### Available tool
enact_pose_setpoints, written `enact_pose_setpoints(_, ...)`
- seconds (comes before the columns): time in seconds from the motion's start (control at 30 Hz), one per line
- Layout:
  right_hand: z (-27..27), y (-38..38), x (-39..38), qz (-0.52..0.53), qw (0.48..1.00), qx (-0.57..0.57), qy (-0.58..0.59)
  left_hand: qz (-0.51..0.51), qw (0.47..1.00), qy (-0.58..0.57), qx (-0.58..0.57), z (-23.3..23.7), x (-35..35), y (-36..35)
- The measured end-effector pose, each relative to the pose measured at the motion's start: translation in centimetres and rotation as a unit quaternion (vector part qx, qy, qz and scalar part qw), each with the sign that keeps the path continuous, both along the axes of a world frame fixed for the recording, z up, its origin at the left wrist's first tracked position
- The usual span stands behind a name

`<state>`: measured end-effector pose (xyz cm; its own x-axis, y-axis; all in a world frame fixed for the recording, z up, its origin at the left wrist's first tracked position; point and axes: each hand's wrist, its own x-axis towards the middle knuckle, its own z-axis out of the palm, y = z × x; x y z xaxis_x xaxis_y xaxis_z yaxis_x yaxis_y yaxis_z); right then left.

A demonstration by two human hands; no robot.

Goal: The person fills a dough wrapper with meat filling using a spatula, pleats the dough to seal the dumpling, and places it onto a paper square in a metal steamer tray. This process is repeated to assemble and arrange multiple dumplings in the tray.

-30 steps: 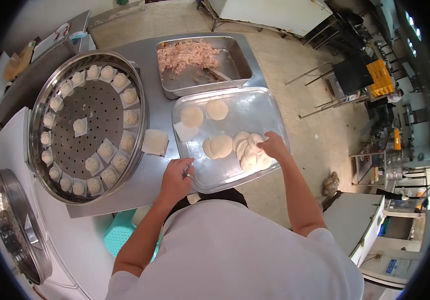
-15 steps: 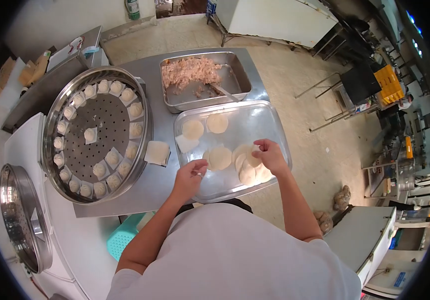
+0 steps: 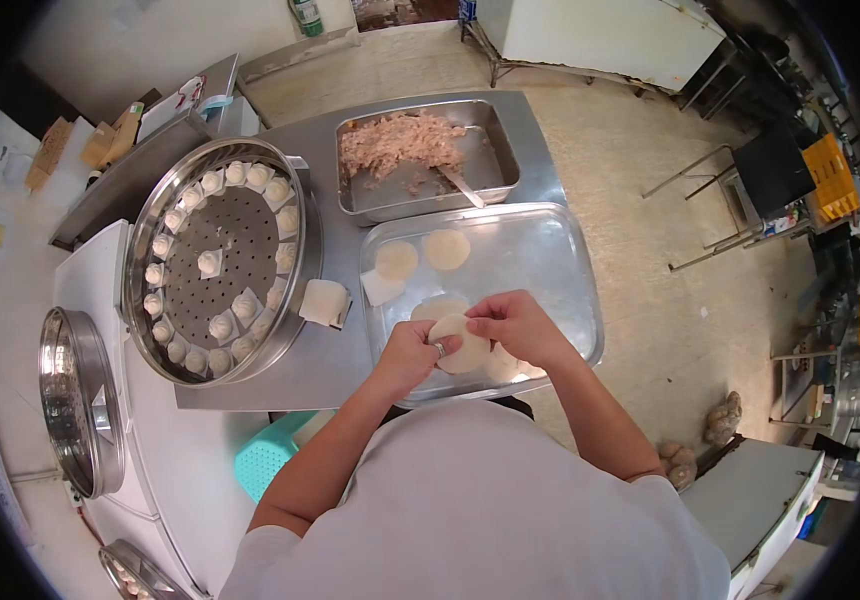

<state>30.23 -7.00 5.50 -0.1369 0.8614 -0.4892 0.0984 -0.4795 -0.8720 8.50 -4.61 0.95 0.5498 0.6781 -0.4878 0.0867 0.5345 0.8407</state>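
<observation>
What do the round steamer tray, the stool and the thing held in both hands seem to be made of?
Steamer tray: likely stainless steel, polished, from its bright reflections.
Stool: probably plastic, turquoise, with a molded-looking perforated top.
Held round: apparently dough, pale and matte, thin and soft-looking.

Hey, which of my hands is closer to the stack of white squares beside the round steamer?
Your left hand. It's to the right of the stack of white squares, gripping the dough round; your right hand is farther right, across that round.
</observation>
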Motion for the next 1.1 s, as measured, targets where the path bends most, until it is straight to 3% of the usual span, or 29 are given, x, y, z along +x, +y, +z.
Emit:
enact_pose_setpoints(0.1,0.4,0.4,-0.5,-0.005,0.999,-0.007,-0.046,0.006,1.000,0.017,0.016,0.2,-0.3,0.0)
enact_pose_setpoints(0.2,-0.4,0.5,-0.8,0.011,0.997,0.068,-0.032,-0.002,0.999,0.045,0.025,1.4,-0.7,0.4)
enact_pose_setpoints(0.3,-1.1,0.9,-1.5,0.081,0.983,0.134,-0.093,-0.020,0.998,0.058,0.024,1.5,-1.2,0.6)
enact_pose_setpoints(0.4,-0.7,1.6,-2.1,0.066,0.983,0.112,-0.133,-0.033,0.999,0.020,0.004,1.0,-2.1,1.2)
enact_pose_setpoints(0.5,0.0,2.1,-2.4,0.094,0.982,0.129,-0.099,-0.031,0.999,-0.023,-0.003,1.0,-2.8,1.6)
enact_pose_setpoints(0.6,-0.3,1.8,-2.7,0.022,0.989,0.118,0.082,0.012,0.999,-0.024,-0.031,1.3,-2.5,2.2)
enact_pose_setpoints(0.83,1.8,2.9,-1.4,0.055,0.990,0.130,-0.007,0.023,0.999,-0.010,-0.025,1.2,-1.7,2.1)
enact_pose_setpoints(0.93,3.4,3.4,-0.7,0.115,0.975,0.181,-0.065,-0.004,0.996,-0.046,0.075,3.2,-0.7,2.2)
enact_pose_setpoints(1.0,4.4,3.6,-0.1,0.170,0.957,0.212,-0.107,-0.068,0.992,-0.012,0.104,3.1,-0.3,2.7)
enact_pose_setpoints(1.03,4.5,3.7,0.2,0.151,0.958,0.224,-0.095,-0.099,0.988,0.005,0.119,3.1,0.0,2.9)
enact_pose_setpoints(1.1,4.8,3.6,0.9,0.115,0.959,0.248,-0.072,-0.048,0.993,0.057,0.095,3.6,1.2,2.9)
